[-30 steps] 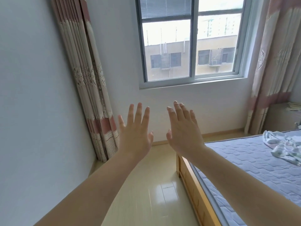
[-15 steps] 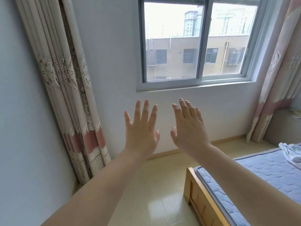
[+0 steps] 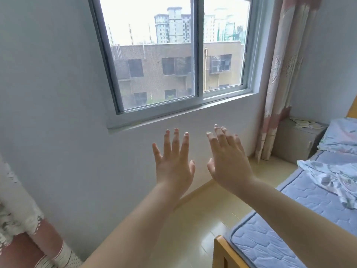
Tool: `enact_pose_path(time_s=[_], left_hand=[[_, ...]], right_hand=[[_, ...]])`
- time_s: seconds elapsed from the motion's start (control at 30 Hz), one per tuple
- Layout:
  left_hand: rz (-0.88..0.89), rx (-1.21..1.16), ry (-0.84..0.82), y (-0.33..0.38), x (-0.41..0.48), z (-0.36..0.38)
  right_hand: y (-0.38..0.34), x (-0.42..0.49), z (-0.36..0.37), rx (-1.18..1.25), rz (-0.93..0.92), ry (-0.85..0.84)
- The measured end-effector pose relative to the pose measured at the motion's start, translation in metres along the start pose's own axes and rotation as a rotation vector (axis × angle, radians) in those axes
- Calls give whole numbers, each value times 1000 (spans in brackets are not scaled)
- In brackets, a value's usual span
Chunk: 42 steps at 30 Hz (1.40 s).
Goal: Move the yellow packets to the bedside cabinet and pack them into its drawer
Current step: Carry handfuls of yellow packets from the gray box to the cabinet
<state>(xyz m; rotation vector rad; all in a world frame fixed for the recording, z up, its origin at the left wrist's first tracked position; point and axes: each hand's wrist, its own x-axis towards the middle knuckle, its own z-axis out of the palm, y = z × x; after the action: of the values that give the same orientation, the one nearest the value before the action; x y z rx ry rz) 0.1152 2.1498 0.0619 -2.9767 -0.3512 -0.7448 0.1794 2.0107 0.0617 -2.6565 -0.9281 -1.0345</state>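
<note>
My left hand [image 3: 174, 163] and my right hand [image 3: 229, 163] are both raised in front of me, backs toward me, fingers straight and spread, holding nothing. Far off at the right, a grey bedside cabinet [image 3: 293, 142] stands in the corner between the curtain and the bed. Several pale yellow packets [image 3: 302, 123] lie scattered on its top. Both hands are well short of the cabinet, to its left. Its drawer front is hard to make out from here.
A bed with a blue quilted mattress [image 3: 289, 225] and wooden frame [image 3: 222, 252] fills the lower right, with crumpled cloth [image 3: 334, 178] and a pillow [image 3: 342, 136] on it. Window [image 3: 179, 60] ahead, curtains at the right [image 3: 278, 93] and lower left [image 3: 17, 219]. Tiled floor [image 3: 202, 219] runs along the bed.
The view has swung right and nearer the window wall; the left curtain slid to the frame's edge and the cabinet with packets came into sight. Both hands stay raised and spread.
</note>
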Motion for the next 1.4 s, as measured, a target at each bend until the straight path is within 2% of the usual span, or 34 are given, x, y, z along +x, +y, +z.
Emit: enact_pose_path(time_s=[0.13,0.33,0.57,0.73,0.9,1.07,1.4], left_hand=[[29,-27,-31,-13,108,51],[114,-49,-17,-35,252,117],[304,-56,29,-45,424,212],[458,-139,70,-17,567,270],[594,-230,65,50,675,323],[711,-270,28,145,752,383],[806,-376,-12,383,905,493]], right_hand=[[27,89,76,-17,25,-42],[70,205,173,-31,91,4],[149,312,291,-158,198,40],[221,395,347,-267,317,55],[302,438,393,-329,472,15],[405,448,432,-395,590,6],[686,476,507,-424,733,-51]])
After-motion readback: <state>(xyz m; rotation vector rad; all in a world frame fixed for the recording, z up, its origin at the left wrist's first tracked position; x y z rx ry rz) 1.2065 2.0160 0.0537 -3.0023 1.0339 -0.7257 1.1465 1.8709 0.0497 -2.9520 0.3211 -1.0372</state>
